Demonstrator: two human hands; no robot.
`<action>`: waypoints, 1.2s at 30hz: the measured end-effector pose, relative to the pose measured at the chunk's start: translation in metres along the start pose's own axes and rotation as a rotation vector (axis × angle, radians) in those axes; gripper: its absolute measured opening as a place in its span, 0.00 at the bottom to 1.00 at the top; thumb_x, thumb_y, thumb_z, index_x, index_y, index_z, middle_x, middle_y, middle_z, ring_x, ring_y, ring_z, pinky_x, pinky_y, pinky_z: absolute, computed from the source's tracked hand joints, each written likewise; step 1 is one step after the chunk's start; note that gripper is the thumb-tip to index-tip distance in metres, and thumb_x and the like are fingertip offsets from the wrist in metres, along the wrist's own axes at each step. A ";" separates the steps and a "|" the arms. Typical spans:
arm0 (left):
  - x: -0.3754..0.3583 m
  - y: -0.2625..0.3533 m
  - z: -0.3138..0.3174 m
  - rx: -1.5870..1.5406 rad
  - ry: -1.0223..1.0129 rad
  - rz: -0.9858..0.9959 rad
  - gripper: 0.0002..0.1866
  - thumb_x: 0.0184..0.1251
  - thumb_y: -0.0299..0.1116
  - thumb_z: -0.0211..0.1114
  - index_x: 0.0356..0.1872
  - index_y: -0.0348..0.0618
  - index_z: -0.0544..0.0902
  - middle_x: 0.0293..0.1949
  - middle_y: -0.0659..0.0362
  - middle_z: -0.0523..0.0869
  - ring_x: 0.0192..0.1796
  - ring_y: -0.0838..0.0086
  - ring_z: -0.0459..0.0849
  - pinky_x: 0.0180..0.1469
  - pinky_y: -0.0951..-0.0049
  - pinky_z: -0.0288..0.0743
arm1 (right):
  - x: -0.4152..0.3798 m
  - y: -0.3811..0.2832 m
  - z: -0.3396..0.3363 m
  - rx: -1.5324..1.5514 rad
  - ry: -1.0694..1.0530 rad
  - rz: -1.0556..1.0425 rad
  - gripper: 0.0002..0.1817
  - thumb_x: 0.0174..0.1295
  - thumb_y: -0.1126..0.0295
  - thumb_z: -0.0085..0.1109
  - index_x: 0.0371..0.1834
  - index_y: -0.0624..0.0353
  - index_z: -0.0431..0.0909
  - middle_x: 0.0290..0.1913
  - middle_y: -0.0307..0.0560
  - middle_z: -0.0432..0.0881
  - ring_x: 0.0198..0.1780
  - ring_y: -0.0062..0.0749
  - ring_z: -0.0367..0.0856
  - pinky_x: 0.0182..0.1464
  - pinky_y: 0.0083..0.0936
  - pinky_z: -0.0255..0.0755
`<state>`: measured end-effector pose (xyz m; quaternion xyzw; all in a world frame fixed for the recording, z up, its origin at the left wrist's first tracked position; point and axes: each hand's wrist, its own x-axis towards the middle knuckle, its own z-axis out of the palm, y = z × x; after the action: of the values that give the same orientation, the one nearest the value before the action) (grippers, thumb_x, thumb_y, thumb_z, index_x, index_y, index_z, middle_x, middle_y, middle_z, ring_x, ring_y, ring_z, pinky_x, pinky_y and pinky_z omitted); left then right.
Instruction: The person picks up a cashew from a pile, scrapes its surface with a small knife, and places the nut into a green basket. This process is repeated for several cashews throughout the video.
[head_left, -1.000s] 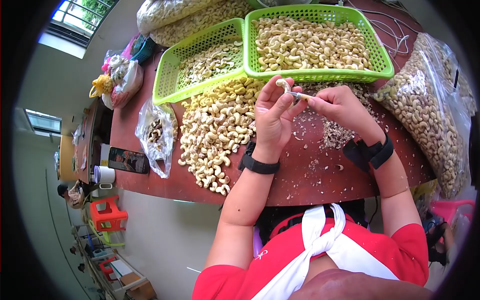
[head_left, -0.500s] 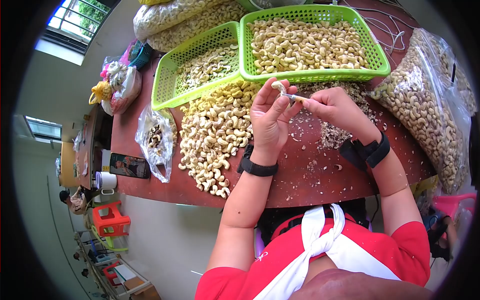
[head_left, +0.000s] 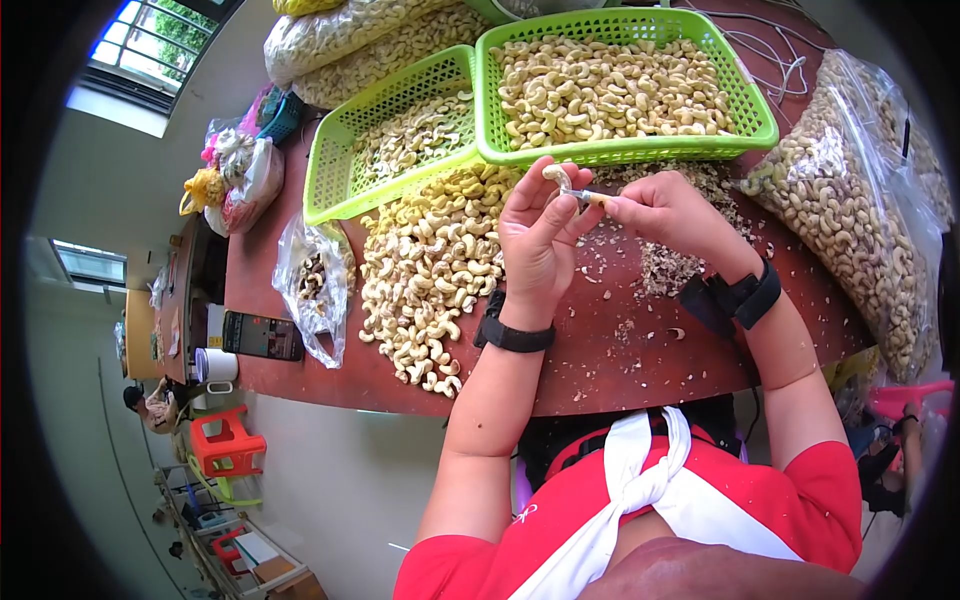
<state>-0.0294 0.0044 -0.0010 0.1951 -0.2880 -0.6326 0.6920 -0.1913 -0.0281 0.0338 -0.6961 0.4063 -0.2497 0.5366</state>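
My left hand holds a curved cashew between its fingertips, above the red table. My right hand is closed on a small knife, whose short blade touches or nearly touches the cashew. Behind my hands stands a green basket of cashews. A second green basket with fewer cashews and pieces is beside it on the left. Left of my left hand lies a loose pile of cashews. Brown peelings are heaped below and beyond my right hand.
Large clear bags of cashews stand at the right. A small plastic bag, a phone and a white mug are at the left. Cables lie at the back. Stools and people are farther off.
The view has shifted slightly. Both hands stay nearly in place, with the cashew and knife still held and only a small change in the cashew's tilt.
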 end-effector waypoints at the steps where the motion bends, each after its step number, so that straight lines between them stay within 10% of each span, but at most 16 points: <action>1: 0.000 0.000 -0.001 0.019 -0.019 0.012 0.20 0.54 0.18 0.57 0.50 0.40 0.71 0.45 0.51 0.77 0.51 0.64 0.75 0.46 0.65 0.77 | 0.000 0.000 0.000 0.000 0.002 0.000 0.19 0.57 0.57 0.53 0.18 0.64 0.76 0.13 0.30 0.66 0.18 0.11 0.59 0.18 0.15 0.55; 36: 0.001 -0.005 -0.006 -0.053 -0.013 -0.104 0.13 0.54 0.27 0.55 0.41 0.31 0.73 0.36 0.52 0.79 0.51 0.59 0.74 0.52 0.66 0.74 | 0.000 0.007 -0.003 -0.018 0.035 0.041 0.21 0.57 0.57 0.53 0.14 0.63 0.72 0.12 0.30 0.63 0.17 0.12 0.56 0.17 0.16 0.52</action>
<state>-0.0296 0.0023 -0.0082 0.1871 -0.2650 -0.6765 0.6612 -0.1957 -0.0302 0.0276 -0.6880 0.4319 -0.2473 0.5281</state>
